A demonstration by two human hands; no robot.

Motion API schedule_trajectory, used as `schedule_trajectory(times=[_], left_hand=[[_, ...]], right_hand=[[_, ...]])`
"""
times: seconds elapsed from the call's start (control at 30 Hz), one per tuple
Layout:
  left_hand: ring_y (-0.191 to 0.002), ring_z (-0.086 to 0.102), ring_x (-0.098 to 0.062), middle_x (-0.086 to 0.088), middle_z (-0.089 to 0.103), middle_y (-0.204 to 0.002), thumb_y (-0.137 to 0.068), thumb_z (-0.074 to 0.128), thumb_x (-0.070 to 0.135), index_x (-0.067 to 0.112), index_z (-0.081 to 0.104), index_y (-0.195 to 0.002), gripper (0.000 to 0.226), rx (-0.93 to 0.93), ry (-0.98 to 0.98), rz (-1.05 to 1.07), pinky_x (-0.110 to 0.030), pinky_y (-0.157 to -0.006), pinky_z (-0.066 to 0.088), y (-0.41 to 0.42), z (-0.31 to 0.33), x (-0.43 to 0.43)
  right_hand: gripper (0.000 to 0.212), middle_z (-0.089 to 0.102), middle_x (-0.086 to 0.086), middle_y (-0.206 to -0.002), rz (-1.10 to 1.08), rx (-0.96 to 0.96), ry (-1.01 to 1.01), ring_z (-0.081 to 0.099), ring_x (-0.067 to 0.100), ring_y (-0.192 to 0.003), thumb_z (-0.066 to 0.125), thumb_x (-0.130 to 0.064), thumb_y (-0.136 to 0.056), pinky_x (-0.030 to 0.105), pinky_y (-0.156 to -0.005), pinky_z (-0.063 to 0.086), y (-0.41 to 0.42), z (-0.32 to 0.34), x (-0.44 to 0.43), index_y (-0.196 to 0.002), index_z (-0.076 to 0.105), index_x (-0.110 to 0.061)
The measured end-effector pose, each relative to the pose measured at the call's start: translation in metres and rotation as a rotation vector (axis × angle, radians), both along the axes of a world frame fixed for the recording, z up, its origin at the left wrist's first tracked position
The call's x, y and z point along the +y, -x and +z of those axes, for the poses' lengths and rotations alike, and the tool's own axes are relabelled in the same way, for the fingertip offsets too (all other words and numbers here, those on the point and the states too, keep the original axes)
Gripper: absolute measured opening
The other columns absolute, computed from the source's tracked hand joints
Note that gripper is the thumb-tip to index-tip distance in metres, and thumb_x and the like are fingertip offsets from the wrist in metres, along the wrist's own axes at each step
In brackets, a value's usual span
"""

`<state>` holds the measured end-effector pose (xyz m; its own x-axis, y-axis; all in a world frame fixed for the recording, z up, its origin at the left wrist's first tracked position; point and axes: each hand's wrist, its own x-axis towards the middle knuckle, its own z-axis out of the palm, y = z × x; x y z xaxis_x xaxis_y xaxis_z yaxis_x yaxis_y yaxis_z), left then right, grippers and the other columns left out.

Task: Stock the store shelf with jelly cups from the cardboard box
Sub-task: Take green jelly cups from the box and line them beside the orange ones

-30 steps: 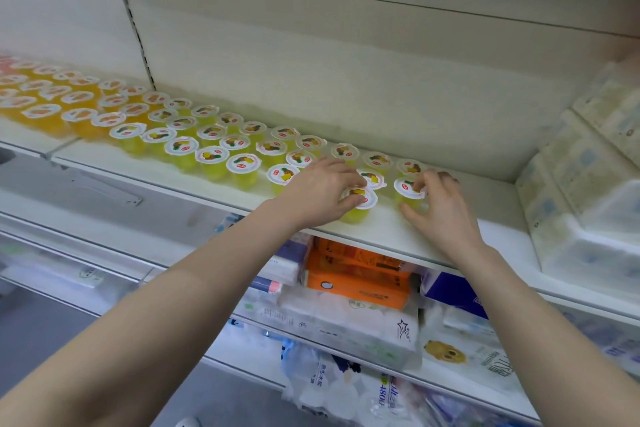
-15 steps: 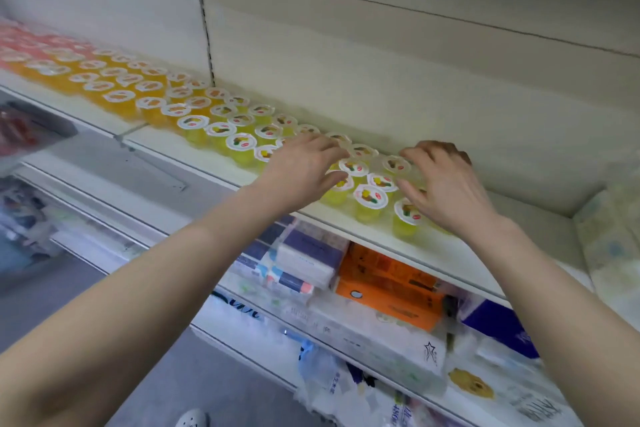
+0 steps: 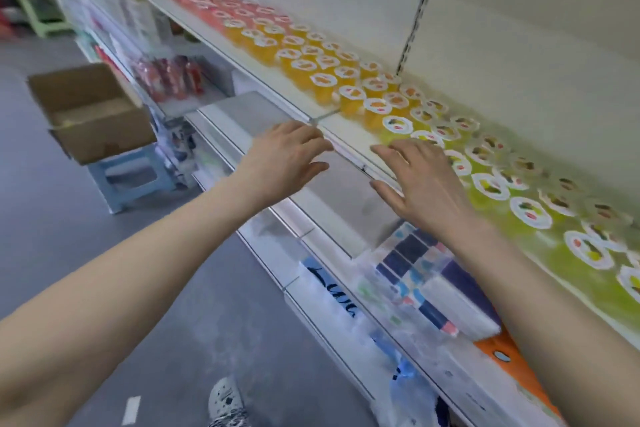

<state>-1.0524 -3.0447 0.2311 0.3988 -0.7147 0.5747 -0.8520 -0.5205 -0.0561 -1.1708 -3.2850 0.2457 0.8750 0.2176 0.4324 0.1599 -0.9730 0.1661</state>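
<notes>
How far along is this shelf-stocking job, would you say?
Mostly done, it seems. The shelf already carries rows of red, orange and yellow-green jelly cups. Right now nothing is in hand: the left hand and right hand are both open and empty near the shelf's front edge. The cardboard box on the stool looks nearly empty, though blur hides its bottom.

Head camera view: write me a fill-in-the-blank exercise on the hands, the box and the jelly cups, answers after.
1. Both the left hand and the right hand are ____ of jelly cups.
2. The brown cardboard box sits on a pale blue ____.
3. On the white metal shelf, the yellow-green jelly cups come right after the ____ ones.

Answers: empty; stool; orange
</notes>
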Motion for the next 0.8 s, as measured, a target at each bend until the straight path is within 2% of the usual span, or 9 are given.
schedule_trajectory(times=[0.13,0.33,0.53,0.8], left_hand=[[-0.095,0.061,-0.033,-0.007,0.067,-0.107,-0.091,0.053,0.039,0.016,0.067,-0.112,0.034,0.070,-0.059,0.114,-0.045,-0.078,0.052,-0.058,-0.007,0.087],[-0.090,0.063,-0.032,-0.007,0.068,-0.104,-0.090,0.049,0.036,0.014,0.069,-0.109,0.035,0.124,-0.088,0.236,-0.041,-0.080,0.052,-0.128,-0.023,0.212],[-0.095,0.063,-0.030,-0.005,0.068,-0.105,-0.087,0.069,0.024,0.015,0.069,-0.112,0.026,0.212,-0.047,0.417,-0.040,-0.082,0.052,-0.186,-0.058,0.311],[-0.097,0.061,-0.028,-0.001,0.067,-0.108,-0.086,0.069,0.025,0.019,0.067,-0.112,0.027,0.347,-0.039,0.690,-0.039,-0.081,0.053,-0.304,-0.097,0.432]], right_hand=[[0.051,0.060,0.013,-0.116,0.113,0.017,-0.042,0.056,0.035,-0.105,0.054,-0.042,-0.092,0.044,-0.086,0.043,-0.080,-0.016,0.076,-0.133,0.056,-0.012],[0.051,0.061,0.013,-0.114,0.226,0.061,-0.100,0.058,0.035,-0.102,0.049,-0.045,-0.093,0.044,-0.087,0.043,-0.192,-0.043,0.189,-0.131,0.059,-0.012],[0.049,0.061,0.008,-0.115,0.361,0.148,-0.115,0.057,0.033,-0.105,0.045,-0.044,-0.093,0.044,-0.090,0.043,-0.294,-0.075,0.284,-0.129,0.059,-0.014],[0.045,0.060,0.006,-0.115,0.541,0.174,-0.154,0.055,0.028,-0.105,0.051,-0.041,-0.091,0.041,-0.089,0.042,-0.464,-0.127,0.397,-0.127,0.056,-0.014]])
